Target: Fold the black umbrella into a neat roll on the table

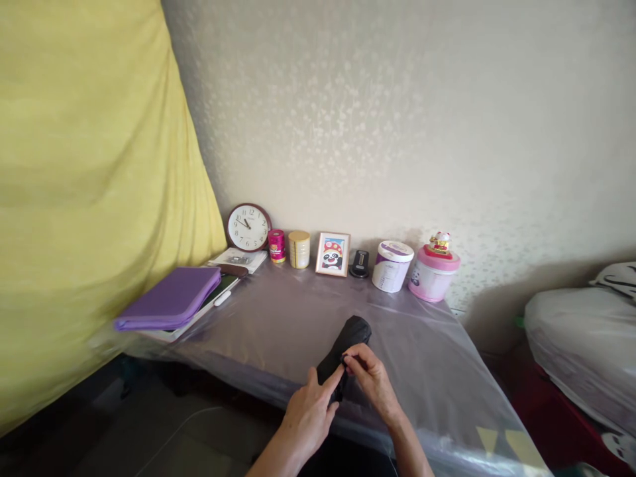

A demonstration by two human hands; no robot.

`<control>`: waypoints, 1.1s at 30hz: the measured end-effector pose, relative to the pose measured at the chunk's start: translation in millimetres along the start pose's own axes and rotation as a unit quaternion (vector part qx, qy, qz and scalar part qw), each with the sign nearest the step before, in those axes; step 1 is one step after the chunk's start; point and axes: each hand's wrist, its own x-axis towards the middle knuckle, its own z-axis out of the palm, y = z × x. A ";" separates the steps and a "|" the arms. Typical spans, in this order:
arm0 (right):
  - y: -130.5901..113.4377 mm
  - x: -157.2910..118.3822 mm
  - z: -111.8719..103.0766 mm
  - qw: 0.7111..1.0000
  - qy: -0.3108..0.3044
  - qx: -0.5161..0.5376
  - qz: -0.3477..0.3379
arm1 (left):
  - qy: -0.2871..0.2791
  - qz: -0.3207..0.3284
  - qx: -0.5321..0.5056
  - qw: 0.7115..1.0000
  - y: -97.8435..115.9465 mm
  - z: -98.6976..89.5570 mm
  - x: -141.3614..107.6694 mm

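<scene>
A black folded umbrella (354,333) lies slanted over the front part of the table, its rounded far end pointing away from me. My left hand (312,405) is closed around its near end, with the index finger stretched along its side. With thumb and index finger, my right hand (370,377) pinches a small dark bit at the umbrella's right side, perhaps its strap; the fingers partly hide it. The fingertips of both hands nearly meet there.
Along the wall stand a clock (248,227), a pink can (277,247), a yellow-lidded jar (299,250), a picture frame (332,254), a black stand (360,264), a purple-white tub (392,268) and a pink-lidded container (433,275). A purple folder (171,297) lies left on the plastic-covered table (268,318).
</scene>
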 end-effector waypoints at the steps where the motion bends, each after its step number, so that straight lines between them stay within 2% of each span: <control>1: 0.1 3.7 2.9 1.000 0.003 -0.026 -0.006 | -0.001 -0.003 0.004 1.000 0.2 0.6 -0.4; 5: 1.7 15.1 12.5 0.993 0.060 -0.100 -0.022 | 0.002 -0.021 0.001 1.000 -2.0 1.8 -5.8; 9: 0.7 17.0 12.6 0.997 0.064 -0.040 0.027 | 0.003 -0.022 -0.020 1.000 -9.8 1.7 -18.5; 11: -2.8 15.6 9.8 0.997 0.066 -0.029 0.022 | 0.004 -0.022 -0.033 0.999 -13.2 2.2 -25.2; 13: -7.7 14.6 7.4 0.998 0.045 -0.045 -0.022 | 0.008 -0.024 -0.041 0.999 -14.5 2.7 -30.5; 17: -14.0 16.6 6.6 0.982 -0.059 -0.133 -0.118 | 0.036 -0.019 -0.038 0.998 -10.3 1.2 -34.4; 19: -12.9 19.8 7.4 0.970 -0.085 -0.183 -0.136 | 0.035 -0.016 -0.028 0.999 -7.0 0.2 -33.2; 22: -9.7 24.6 8.6 0.963 -0.093 -0.211 -0.136 | 0.022 -0.013 -0.014 1.000 -4.7 1.9 -28.9; 26: -9.9 23.3 9.6 0.980 -0.069 -0.141 -0.122 | 0.025 -0.015 0.011 1.000 -6.9 9.2 -23.5; 29: -9.5 15.8 4.1 0.997 -0.044 -0.029 -0.061 | 0.021 -0.018 0.021 0.999 -8.7 11.1 -22.4; 31: -6.6 9.6 -7.2 0.999 -0.022 0.028 -0.012 | 0.018 -0.018 0.023 0.999 -9.4 10.0 -22.6; 33: -1.8 3.2 -25.3 0.999 -0.001 0.030 0.015 | 0.021 -0.015 0.022 0.999 -10.1 8.6 -22.8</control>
